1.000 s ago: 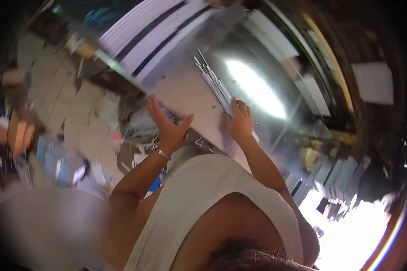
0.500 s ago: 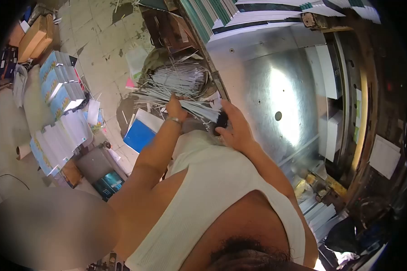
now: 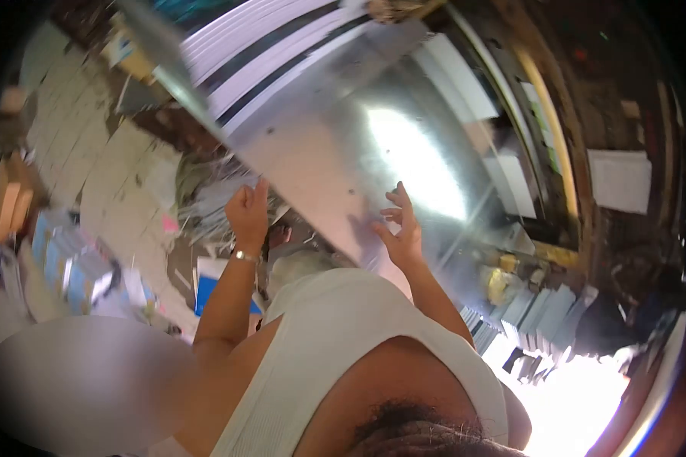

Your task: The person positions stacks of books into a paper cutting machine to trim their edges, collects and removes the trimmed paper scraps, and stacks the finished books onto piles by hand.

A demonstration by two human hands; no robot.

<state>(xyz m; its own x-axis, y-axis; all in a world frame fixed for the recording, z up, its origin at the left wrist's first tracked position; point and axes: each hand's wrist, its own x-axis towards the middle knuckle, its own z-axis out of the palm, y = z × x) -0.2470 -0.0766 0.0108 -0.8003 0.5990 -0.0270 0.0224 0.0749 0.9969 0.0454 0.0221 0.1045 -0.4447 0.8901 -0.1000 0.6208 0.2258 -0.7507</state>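
My left hand point(image 3: 248, 212) is raised in front of the pile of thin paper strips point(image 3: 209, 202). Its fingers are loosely curled, one digit points up apart from them, and nothing shows in it. My right hand point(image 3: 400, 228) hovers over the near part of the shiny metal table point(image 3: 320, 164), fingers spread and holding nothing. The strips lie heaped on the floor side, left of the table edge, partly hidden behind my left hand and wrist. The view is somewhat smeared by motion.
Stacks of white sheets point(image 3: 263, 38) stand at the table's far end, with more paper point(image 3: 511, 183) along its right side. Printed stacks point(image 3: 68, 251) and cardboard boxes point(image 3: 9, 199) sit on the left. A blue item point(image 3: 204, 293) lies beside my left forearm.
The bundle of paper strips and the dark block are out of my hands. My hands have moved apart, the right one now over the table. The view has turned toward the right.
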